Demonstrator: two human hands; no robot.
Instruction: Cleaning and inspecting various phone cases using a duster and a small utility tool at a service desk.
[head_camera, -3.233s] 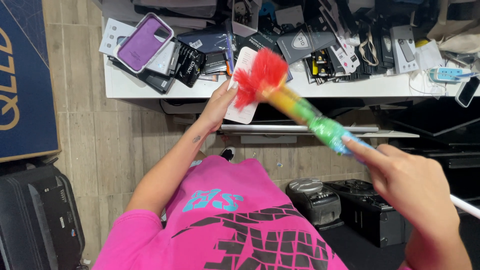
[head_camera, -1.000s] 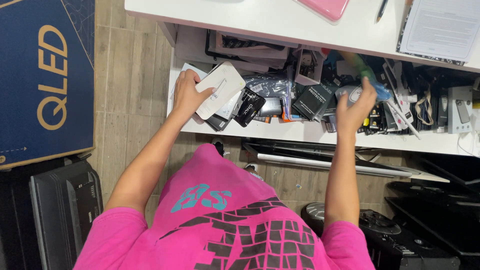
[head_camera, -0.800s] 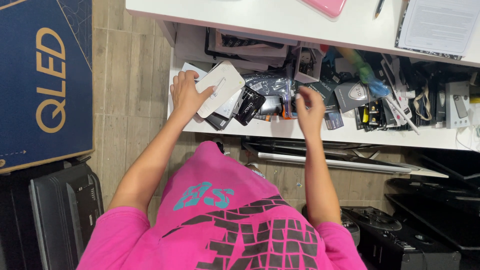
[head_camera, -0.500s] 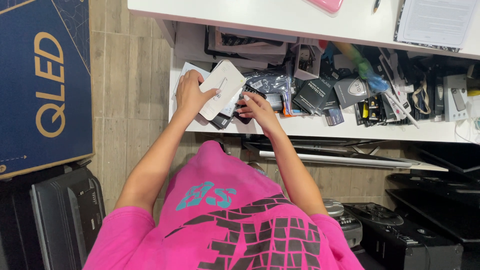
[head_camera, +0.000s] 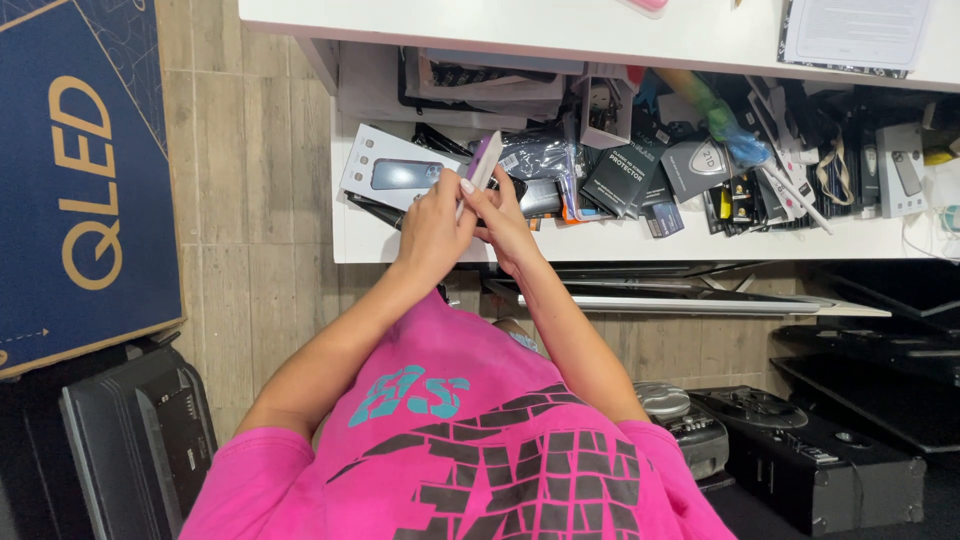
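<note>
We hold a slim white phone-case box (head_camera: 483, 163) edge-up over the front of the cluttered white shelf (head_camera: 600, 240), our left hand (head_camera: 432, 225) wrapped around its lower end and our right hand (head_camera: 505, 222) pinching its side with the fingertips. To handle it well, we judge it best to keep both grips near the bottom edge and turn it slowly. Packaged phone cases (head_camera: 395, 175) crowd the shelf close behind, the rainbow duster (head_camera: 712, 115) lies well apart, and open room is toward our pink shirt (head_camera: 470, 440).
</note>
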